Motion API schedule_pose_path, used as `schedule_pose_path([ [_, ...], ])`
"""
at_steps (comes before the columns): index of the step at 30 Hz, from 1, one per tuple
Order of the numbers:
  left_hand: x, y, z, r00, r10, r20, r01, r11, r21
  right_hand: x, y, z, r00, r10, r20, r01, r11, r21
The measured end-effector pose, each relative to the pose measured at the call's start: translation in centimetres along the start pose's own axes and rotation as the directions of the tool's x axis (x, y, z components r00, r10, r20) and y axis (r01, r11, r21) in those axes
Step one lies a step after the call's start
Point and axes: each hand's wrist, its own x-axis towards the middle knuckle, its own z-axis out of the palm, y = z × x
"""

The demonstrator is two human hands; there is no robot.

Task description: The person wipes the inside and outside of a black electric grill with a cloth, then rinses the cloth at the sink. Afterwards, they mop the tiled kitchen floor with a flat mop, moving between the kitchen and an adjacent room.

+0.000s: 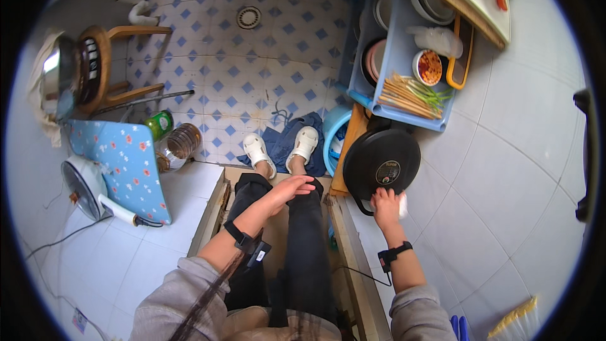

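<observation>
My right hand (388, 206) has its bent fingers over the near rim of a black pan (374, 156), which leans with its labelled round base towards me. A loop handle (363, 207) sticks out just left of these fingers. Against the outer side of the hand shows a small white thing (403, 205), mostly hidden, its kind unclear. My left hand (294, 188) hovers above my knees, fingers stretched out, holding nothing. Both wrists wear black straps with small devices.
Right of my feet, a blue plastic rack (364, 99) bears bowls, chopsticks and spring onions beside a wooden board (350, 147) and a blue bucket (337, 118). To the left are a floral board (125, 161), a lidded electric pot (83, 187), jars (182, 142) and a wooden stool (137, 31).
</observation>
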Motion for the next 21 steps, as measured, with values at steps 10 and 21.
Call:
schedule_pose_path([
  [10,-16.0,5.3,1.2,0.93,0.362,0.063,-0.365,0.931,0.033,0.3,-12.7,-22.2,0.96,-0.27,0.074,-0.229,-0.608,0.76],
  [21,-35.6,13.3,4.3,0.624,0.756,0.199,-0.776,0.628,0.048,-4.2,-26.9,-40.0,0.855,-0.449,-0.26,-0.075,-0.601,0.796],
])
